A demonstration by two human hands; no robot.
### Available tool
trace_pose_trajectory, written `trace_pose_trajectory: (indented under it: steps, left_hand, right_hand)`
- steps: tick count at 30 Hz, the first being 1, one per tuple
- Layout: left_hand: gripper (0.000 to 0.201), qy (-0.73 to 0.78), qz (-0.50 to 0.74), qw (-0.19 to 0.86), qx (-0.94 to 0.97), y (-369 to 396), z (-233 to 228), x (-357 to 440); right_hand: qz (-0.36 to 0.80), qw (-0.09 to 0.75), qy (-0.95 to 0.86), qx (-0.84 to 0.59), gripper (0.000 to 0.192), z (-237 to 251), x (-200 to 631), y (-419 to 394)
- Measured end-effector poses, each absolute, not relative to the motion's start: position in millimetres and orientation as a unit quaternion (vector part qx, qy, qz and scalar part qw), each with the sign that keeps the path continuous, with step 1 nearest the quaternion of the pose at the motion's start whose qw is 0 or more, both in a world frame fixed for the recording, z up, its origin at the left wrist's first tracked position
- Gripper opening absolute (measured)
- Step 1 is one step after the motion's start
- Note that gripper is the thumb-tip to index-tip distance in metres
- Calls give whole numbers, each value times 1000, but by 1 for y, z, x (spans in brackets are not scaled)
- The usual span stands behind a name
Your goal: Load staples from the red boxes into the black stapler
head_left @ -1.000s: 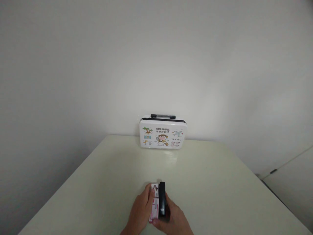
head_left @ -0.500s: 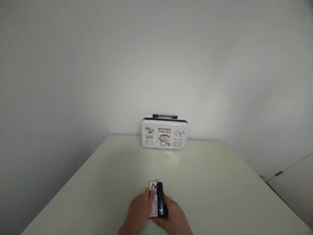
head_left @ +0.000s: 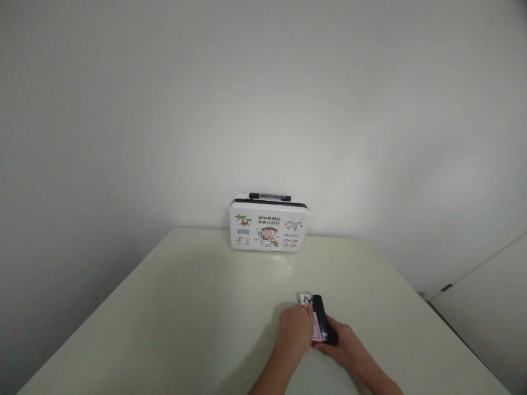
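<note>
In the lower right of the head view, a small white-and-pink printed box (head_left: pixel 317 328) and a black stapler (head_left: pixel 321 315) lie side by side, pressed together. My left hand (head_left: pixel 295 327) grips the box from its left side, covering part of it. My right hand (head_left: pixel 345 344) is closed round the stapler's right side, with the thumb at the near end of the pair. Both things are at or just above the tabletop; I cannot tell whether they touch it.
At the back of the pale table (head_left: pixel 197 307), a white cartoon-printed case (head_left: pixel 269 227) with a black handle stands upright near the wall (head_left: pixel 263 99). To the right, beyond the table's edge, is a white panel with a dark handle (head_left: pixel 447 287).
Both hands have moved right and slightly away from me, carrying the box and stapler together. The pair is now tilted a little. The view has shifted slightly.
</note>
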State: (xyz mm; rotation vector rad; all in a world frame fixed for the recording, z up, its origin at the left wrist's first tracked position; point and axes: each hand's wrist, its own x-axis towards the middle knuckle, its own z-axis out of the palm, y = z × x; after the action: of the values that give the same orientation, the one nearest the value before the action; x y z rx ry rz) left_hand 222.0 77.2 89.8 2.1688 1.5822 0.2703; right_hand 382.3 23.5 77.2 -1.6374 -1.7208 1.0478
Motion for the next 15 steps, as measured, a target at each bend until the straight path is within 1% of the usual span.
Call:
trace_pose_trajectory:
  steps: [3, 5, 8, 9, 10, 11, 12, 14, 15]
  left_hand:
    - [57, 555, 101, 239, 791, 83, 93, 256]
    - [62, 549, 110, 249, 790, 86, 93, 255]
    - [73, 554, 135, 261, 779, 87, 87, 216]
    - [74, 562, 146, 262, 771, 85, 85, 196]
    - [74, 571, 156, 262, 762, 80, 81, 174]
    - [74, 581, 167, 261, 753, 74, 77, 152]
    - [72, 592, 178, 257, 743, 66, 74, 130]
    - [67, 612, 189, 250, 726, 48, 66, 92]
    - [64, 617, 190, 249, 722, 39, 63, 77]
  right_hand:
    - [402, 266, -636, -603, 70, 79, 416, 23]
    - [403, 276, -636, -597, 78, 81, 427, 18]
    - [341, 291, -615, -649, 100, 86, 435, 2]
    - [301, 300, -599, -678, 105, 88, 435, -5]
    - [260, 310, -583, -704, 106, 90, 433, -12]
    - [227, 327, -567, -721, 100, 91, 427, -19]
    - [207, 347, -555, -727, 90, 92, 417, -24]
    - [219, 383, -545, -713, 65, 90, 382, -31]
    - [246, 384, -562, -690, 57, 87, 359, -31]
